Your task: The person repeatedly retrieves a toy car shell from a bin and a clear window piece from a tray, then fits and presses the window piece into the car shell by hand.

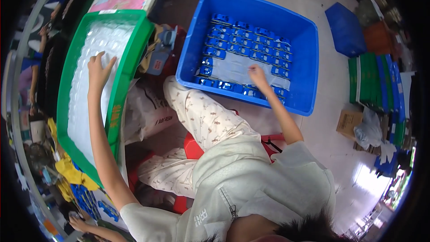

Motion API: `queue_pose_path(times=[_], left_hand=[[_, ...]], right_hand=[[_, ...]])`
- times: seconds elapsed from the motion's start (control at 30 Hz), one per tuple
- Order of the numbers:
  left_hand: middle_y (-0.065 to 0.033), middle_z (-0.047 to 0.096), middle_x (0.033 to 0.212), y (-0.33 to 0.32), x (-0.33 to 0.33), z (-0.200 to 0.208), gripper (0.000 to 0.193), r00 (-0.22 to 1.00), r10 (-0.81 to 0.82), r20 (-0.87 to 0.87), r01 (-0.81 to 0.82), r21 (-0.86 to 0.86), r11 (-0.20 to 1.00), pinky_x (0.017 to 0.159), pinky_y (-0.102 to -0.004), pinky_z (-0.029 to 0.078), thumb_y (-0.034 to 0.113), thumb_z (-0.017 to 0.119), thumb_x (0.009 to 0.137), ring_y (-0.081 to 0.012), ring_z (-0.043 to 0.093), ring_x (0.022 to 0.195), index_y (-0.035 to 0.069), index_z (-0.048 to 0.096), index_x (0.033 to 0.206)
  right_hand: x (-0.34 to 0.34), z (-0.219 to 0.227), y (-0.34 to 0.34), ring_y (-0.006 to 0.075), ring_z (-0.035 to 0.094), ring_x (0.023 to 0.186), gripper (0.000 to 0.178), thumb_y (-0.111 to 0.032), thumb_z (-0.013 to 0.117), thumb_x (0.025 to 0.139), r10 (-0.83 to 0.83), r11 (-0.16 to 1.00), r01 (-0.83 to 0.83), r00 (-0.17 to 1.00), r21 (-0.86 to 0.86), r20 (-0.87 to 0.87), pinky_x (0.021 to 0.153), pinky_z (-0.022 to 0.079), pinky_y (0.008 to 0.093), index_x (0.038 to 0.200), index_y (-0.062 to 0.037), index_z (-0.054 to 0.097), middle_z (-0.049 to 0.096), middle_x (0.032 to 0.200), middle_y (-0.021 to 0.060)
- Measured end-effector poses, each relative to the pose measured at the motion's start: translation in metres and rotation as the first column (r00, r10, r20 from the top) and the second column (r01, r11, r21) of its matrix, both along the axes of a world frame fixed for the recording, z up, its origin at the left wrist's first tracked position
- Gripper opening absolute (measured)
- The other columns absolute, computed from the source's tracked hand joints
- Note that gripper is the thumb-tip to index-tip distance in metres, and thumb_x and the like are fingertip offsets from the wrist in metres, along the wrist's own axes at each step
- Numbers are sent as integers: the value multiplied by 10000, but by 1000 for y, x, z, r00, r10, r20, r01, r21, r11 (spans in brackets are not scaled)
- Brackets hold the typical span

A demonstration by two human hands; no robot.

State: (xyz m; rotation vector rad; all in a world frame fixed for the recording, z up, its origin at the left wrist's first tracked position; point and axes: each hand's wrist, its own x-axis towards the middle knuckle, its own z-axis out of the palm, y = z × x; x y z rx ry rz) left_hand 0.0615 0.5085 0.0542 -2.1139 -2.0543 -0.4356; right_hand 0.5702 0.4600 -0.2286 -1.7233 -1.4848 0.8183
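My left hand (101, 69) is over the long green tray (144, 36) on the left, thumb and fingers spread apart. Its fingertips touch the white, translucent moulded plastic (87, 103) lying in the tray. My right hand (257, 75) is inside the large blue tub (286, 20), over a white sheet (233, 68). Its fingers are curled together and slightly blurred, so whatever they may hold cannot be made out. Rows of small blue toy cars (239, 47) surround the bare part of that sheet, several to a row.
A printed white sack (145, 110) stands between the green tray and my legs. Red stool parts (193, 147) show beneath me. To the right are stacked green and blue crates (371, 80) and a cardboard box (349, 122). Another person's arm (96, 229) reaches in at lower left near blue parts.
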Motion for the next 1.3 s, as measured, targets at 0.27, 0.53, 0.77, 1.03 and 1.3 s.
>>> queue_pose_path(times=[0.27, 0.53, 0.77, 1.03, 1.3], left_hand=[[-248, 500, 969, -5, 2, 2, 353, 995, 95, -43, -95, -11, 995, 754, -405, 422, 147, 575, 753, -359, 504, 873, 13, 480, 1066], [-103, 546, 774, -61, -47, -10, 303, 764, 228, 604, -242, -60, 968, 534, -256, 476, 74, 522, 789, -148, 579, 584, -33, 454, 1064], [-151, 537, 930, -81, -20, 6, 352, 944, 89, 317, -128, 104, 986, 723, -323, 449, 14, 525, 652, -247, 539, 844, -5, 493, 1002], [-176, 539, 944, -85, -15, 8, 341, 984, -77, 160, 83, -35, 996, 841, -317, 401, 16, 510, 665, -316, 512, 948, -3, 467, 1002], [-157, 600, 956, -139, 52, 53, 165, 235, -152, 960, -60, 171, 983, 741, -300, 461, 98, 481, 860, -198, 587, 823, -9, 473, 986]], right_hand=[[201, -118, 13, 353, 608, 753, 543, -275, 574, 676, -484, 631, 596, 803, -496, 348, 632, 509, 394, 1057, 88, 441, 569, 930, 272], [216, -153, 4, 229, 549, 578, 332, -298, 570, 731, -643, 658, 372, 730, -654, -231, 501, 506, 378, 949, -62, 488, 504, 700, 105], [227, -144, 2, 228, 575, 556, 527, -510, 527, 737, -589, 585, 534, 797, -610, 133, 436, 470, 345, 892, -7, 561, 574, 727, 144], [131, 0, 11, 134, 524, 605, 332, -380, 550, 827, -374, 923, 343, 906, -174, -196, 574, 440, 267, 718, -69, 500, 532, 725, 47], [-47, 138, -30, 326, 570, 842, 487, -316, 514, 734, 201, 963, -241, 334, 122, -921, 717, 491, 436, 1137, -66, 400, 494, 1065, 200]])
